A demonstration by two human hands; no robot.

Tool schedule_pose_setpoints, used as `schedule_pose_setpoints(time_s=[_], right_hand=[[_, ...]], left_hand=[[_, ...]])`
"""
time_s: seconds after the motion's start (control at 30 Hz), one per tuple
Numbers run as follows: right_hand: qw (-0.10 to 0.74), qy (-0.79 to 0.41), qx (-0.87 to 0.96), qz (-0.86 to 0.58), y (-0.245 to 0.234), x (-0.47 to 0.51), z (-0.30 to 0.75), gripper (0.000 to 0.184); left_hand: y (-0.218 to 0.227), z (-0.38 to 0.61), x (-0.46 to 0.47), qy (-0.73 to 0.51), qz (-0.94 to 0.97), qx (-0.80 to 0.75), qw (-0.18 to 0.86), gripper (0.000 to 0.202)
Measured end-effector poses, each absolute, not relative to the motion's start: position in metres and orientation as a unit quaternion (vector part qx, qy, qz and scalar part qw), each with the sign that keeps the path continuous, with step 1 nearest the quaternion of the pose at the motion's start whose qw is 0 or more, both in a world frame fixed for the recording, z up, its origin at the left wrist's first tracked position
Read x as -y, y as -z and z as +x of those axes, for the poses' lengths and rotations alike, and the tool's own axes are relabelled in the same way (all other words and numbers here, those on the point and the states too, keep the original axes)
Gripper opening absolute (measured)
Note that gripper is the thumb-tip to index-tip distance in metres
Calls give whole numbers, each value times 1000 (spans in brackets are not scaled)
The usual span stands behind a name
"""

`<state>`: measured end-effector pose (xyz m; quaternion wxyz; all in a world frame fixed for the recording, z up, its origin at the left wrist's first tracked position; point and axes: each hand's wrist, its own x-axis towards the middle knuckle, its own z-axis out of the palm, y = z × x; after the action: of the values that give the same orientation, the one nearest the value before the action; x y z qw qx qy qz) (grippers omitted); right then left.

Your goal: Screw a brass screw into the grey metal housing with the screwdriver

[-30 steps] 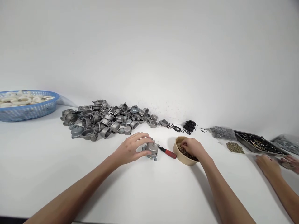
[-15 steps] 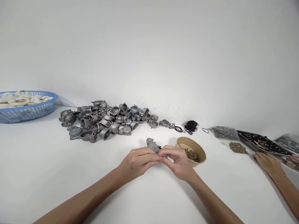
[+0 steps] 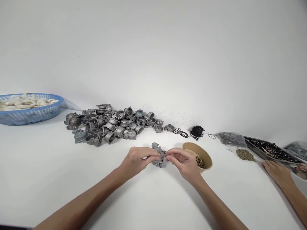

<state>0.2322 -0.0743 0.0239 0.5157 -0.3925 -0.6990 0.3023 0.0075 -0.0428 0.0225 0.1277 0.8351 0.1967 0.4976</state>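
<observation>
Carburetor [image 3: 158,163] well inside tabletop's [image 3: 153,201] near edge: likely stiff, hefty; grip sides. Left hand [image 3: 137,160] grasps it; right hand [image 3: 185,164], can't tell.

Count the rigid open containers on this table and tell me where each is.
3: a blue basket at far left, a tan bowl partly behind the right hand, and a dark tray at right, beyond another person's hand. Others may be hidden.
</observation>
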Motion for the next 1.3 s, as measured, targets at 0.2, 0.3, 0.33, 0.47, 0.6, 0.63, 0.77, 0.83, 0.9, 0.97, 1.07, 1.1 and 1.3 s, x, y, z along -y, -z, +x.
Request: schedule_pose_setpoints(time_s=[0.2,0.3,0.33,0.47,0.6,0.63,0.77,0.83,0.9,0.97,1.07,1.1,1.3], right_hand=[[540,-345,638,-428,-24,73,232,34],[560,-311,621,-452,-23,69,234,29],[565,-290,618,-464,-22,68,236,27],[571,-175,631,-496,-23,58,247,21],[520,-124,680,-502,-23,48,253,22],[507,-132,688,-502,-22,45,252,22],[481,-238,680,-500,-18,38,247,23],[474,-278,667,-504,-16,34,245,25],[470,-293,658,-509,-13,31,243,27],[469,-302,657,-508,-10,28,241,28],[456,-320,664,-498,-6,26,237,26],[451,-325,667,-496,-5,25,236,25],[427,-330,674,-505,-14,35,242,22]], left_hand=[[-23,-5,29,-469,833,-239,169,12],[-22,-7,26,-454,840,-242,173,13],[-22,-7,25,-448,844,-241,169,14],[-21,-9,23,-428,859,-233,160,16],[-26,-15,20,-403,879,-211,145,17],[-28,-16,20,-394,882,-207,151,17],[-32,-18,21,-357,893,-193,193,13],[-30,-17,21,-345,896,-190,203,13],[-28,-15,22,-343,896,-192,205,13],[-26,-13,23,-344,896,-194,205,12],[-25,-12,23,-345,894,-202,204,10],[-25,-12,23,-344,893,-206,206,9],[-24,-13,21,-346,884,-237,206,7]])
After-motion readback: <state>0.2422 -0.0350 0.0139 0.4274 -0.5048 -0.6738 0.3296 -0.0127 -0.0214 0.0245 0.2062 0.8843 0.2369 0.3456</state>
